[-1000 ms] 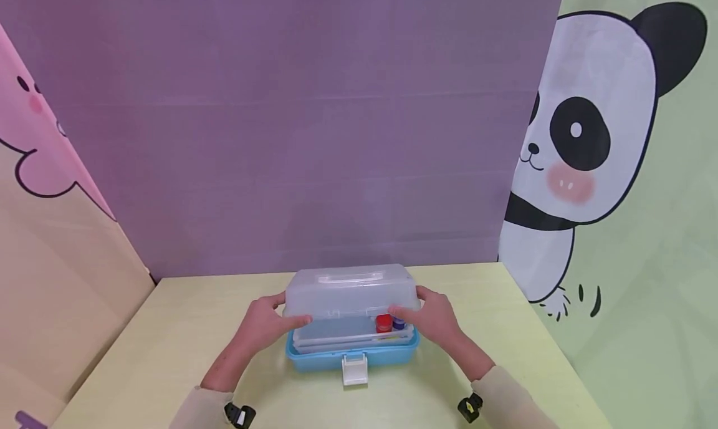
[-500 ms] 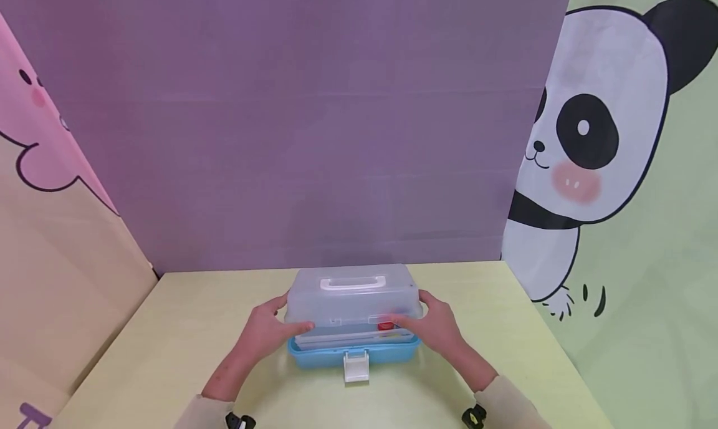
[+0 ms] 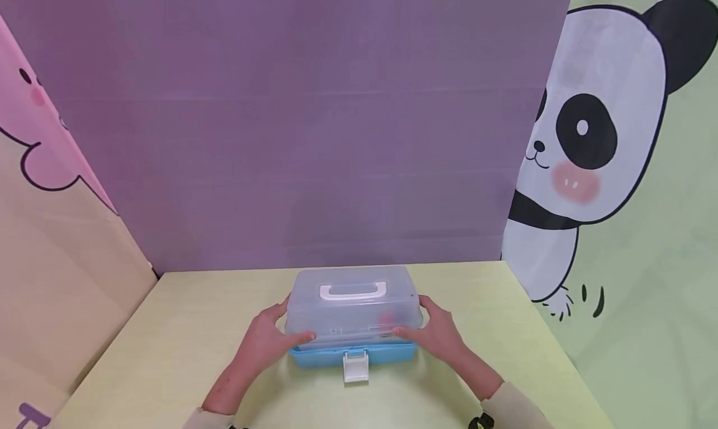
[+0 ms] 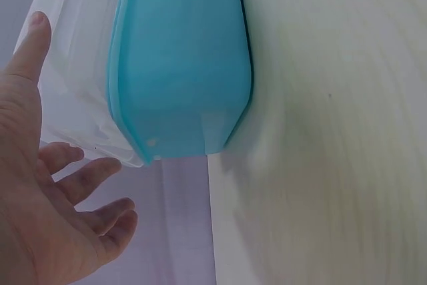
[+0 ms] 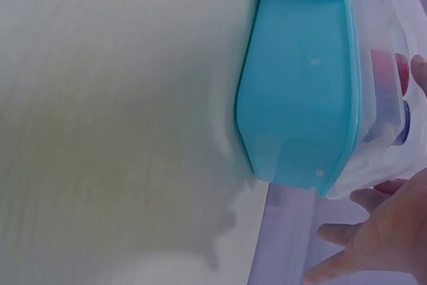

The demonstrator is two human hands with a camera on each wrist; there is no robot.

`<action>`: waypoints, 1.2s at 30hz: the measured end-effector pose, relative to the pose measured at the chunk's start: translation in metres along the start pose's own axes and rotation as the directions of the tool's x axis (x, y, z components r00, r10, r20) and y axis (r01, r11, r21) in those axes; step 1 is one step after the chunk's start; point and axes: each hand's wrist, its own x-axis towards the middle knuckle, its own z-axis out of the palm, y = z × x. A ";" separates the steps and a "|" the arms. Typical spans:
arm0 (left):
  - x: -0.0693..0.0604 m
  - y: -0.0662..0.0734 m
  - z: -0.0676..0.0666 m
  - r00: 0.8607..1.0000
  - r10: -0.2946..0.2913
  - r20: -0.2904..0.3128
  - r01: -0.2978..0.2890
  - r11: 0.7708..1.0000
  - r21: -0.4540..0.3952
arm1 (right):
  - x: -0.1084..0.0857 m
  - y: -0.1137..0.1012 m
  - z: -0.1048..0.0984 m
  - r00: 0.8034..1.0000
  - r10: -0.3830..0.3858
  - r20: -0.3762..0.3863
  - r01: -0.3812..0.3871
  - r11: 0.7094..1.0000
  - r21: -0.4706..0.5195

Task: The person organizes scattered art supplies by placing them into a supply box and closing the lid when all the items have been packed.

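A blue plastic storage box (image 3: pixel 387 354) sits on the table, with its translucent lid (image 3: pixel 348 320) lowered nearly onto the rim. On the lid's top is a white carrying handle (image 3: pixel 353 296). My left hand (image 3: pixel 266 342) holds the lid's left end, thumb across the front and fingers at the side. At the other end my right hand (image 3: pixel 440 337) grips the lid in the same way. Red-capped (image 5: pixel 402 73) and dark blue (image 5: pixel 403 125) items show through the plastic in the right wrist view. A white latch (image 3: pixel 356 367) hangs loose in front.
The pale wooden table (image 3: pixel 185 329) extends around the box. Behind it stands a purple backdrop (image 3: pixel 314 136). A panda-printed panel (image 3: pixel 606 186) is on the right and a pink-and-beige one (image 3: pixel 50 254) on the left.
Both hands have swung the lid down and forward over the box. The inner tray and the red cap, uncovered before, are now behind the lid. The view has shifted slightly.
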 end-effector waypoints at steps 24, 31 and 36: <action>-0.011 -0.013 0.016 1.000 -0.020 -0.013 0.020 1.000 0.001 | -0.011 0.013 0.015 1.000 0.019 -0.014 -0.018 0.998 0.059; -0.014 -0.016 0.018 0.999 -0.039 -0.001 0.039 0.999 -0.026 | -0.013 0.014 0.017 1.000 0.020 -0.002 -0.019 0.995 0.094; -0.015 -0.020 0.020 0.999 -0.032 -0.005 0.032 0.999 -0.025 | -0.016 0.012 0.019 1.000 0.025 -0.003 -0.025 0.996 0.085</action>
